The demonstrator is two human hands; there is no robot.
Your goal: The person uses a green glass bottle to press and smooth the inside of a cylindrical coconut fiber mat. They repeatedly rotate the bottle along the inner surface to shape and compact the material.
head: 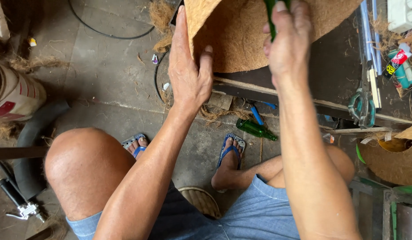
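A round brown coir mat (pixel 241 40) lies on the dark workbench (pixel 330 75), hanging past its left edge. My left hand (pixel 188 71) grips the mat's left edge, thumb on top and fingers along its side. My right hand (pixel 288 42) is closed around a thin green tool (pixel 271 18) and rests on the mat's upper middle. Only a short stretch of the green tool shows; its tip is hidden behind my fingers.
Green-handled scissors (pixel 361 104) and a small tube (pixel 399 64) lie on the bench at right. A green glass bottle (pixel 255 129) lies on the concrete floor under the bench near my sandalled feet. Another coir disc (pixel 390 160) sits lower right. A black cable (pixel 108 33) crosses the floor.
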